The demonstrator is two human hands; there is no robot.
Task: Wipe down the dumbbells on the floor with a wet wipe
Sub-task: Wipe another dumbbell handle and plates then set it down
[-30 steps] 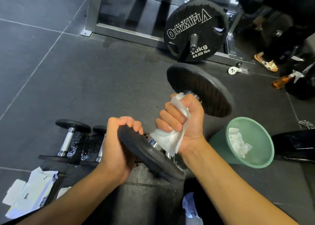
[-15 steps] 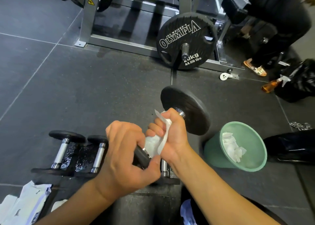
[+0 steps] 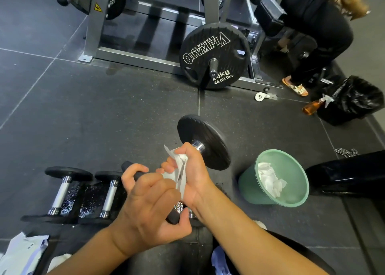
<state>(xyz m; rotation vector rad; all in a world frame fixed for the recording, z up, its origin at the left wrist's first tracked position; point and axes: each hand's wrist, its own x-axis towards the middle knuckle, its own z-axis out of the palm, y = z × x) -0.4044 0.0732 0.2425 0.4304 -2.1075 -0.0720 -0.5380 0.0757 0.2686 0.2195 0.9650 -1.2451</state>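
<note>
Black-plated dumbbell with a chrome handle [image 3: 205, 141] sits in the near middle of the scene, held in both hands and tilted so that its far plate points up and to the right, just left of the pale green plastic bin [image 3: 248, 189]. The left hand [image 3: 150, 204] reaches in from the near left, its wrist bent. Its fingers curl over the rim of the near plate and the thumb hooks under the lower edge. The right hand [image 3: 193, 170] comes in from the near right with a straight forearm. It is closed in a fist round the handle, with the crumpled white wet wipe [image 3: 180, 170] bunched between fingers and bar; a corner of the wipe sticks up past the knuckles. A short piece of bare chrome shows between this fist and the far plate.

Two smaller chrome-handled dumbbells [image 3: 60, 191] lie side by side on the dark rubber floor at the near left, with a wet patch between them. Used white wipes [image 3: 269, 181] lie inside the bin.
</note>
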